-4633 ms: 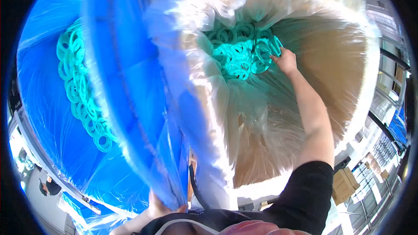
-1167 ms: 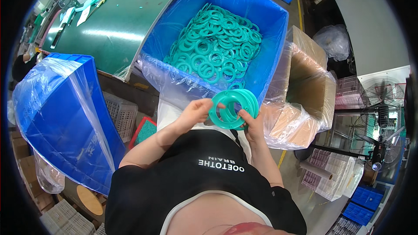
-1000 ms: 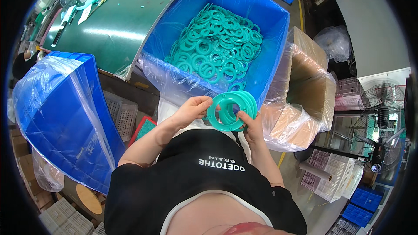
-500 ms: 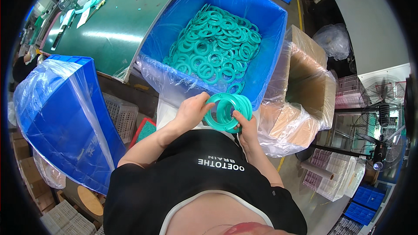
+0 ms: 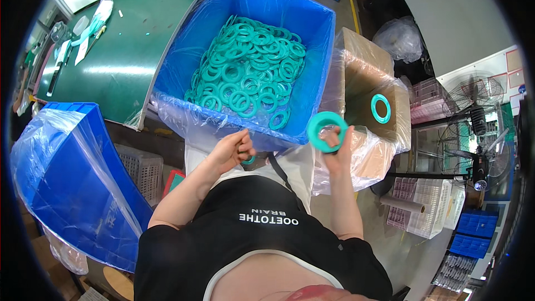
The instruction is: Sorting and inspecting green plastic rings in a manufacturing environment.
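My right hand (image 5: 338, 153) grips a teal plastic ring (image 5: 315, 126) beside the right front corner of a blue bin (image 5: 207, 14); whether several rings are stacked there I cannot tell. Another teal ring (image 5: 375, 106) is over the plastic-lined cardboard box (image 5: 365, 50) at right, apart from my hand. My left hand (image 5: 229, 153) is closed with curled fingers before the bin's front wall; what it holds, if anything, is hidden. Just under those fingers a bit of teal ring (image 5: 249, 160) shows. Inside the lined bin lies a heap of teal rings (image 5: 227, 56).
A green-topped table (image 5: 131, 39) with a knife-like tool and cloth stands at far left. Nearer on the left, a plastic-covered blue bin (image 5: 72, 173) is tilted. White crates (image 5: 432, 206) and a fan (image 5: 476, 114) stand at right.
My hands have parted: the right has swung right with a ring, the left has drawn away from the ring stack. One ring now appears over the cardboard box. The view has shifted.
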